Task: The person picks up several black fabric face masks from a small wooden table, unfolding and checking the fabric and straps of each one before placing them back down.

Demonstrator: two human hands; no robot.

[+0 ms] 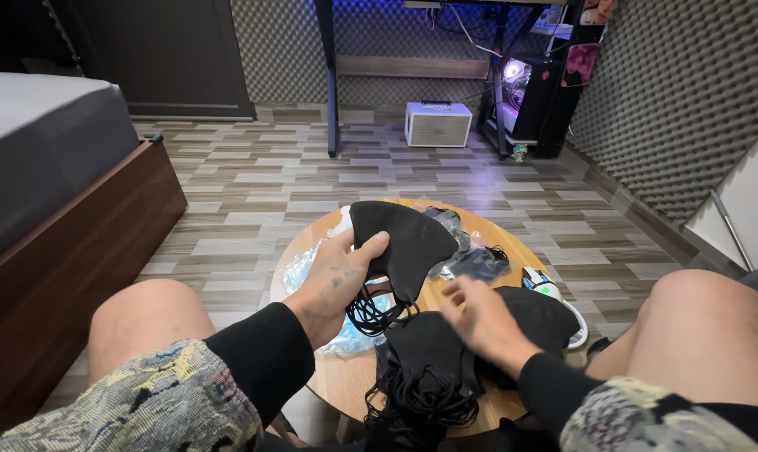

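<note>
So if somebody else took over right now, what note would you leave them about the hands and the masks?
Left hand: holds one black face mask up above the round wooden table.
Right hand: open, blurred, over the pile of black masks at the table's near edge.
Clear plastic wrappers lie on the table's left; more wrapped masks at the back.
Done: many masks unwrapped and piled.
Left: wrapped ones remain.

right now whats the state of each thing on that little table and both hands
left hand: shut on black face mask, held up above the table
right hand: open, blurred, over the pile of black masks
pile of black masks: stacked flat, ear loops tangled at the front edge
clear plastic wrappers: empty-looking, crumpled
round wooden table: upright, cluttered
white speaker: standing on the floor
</note>
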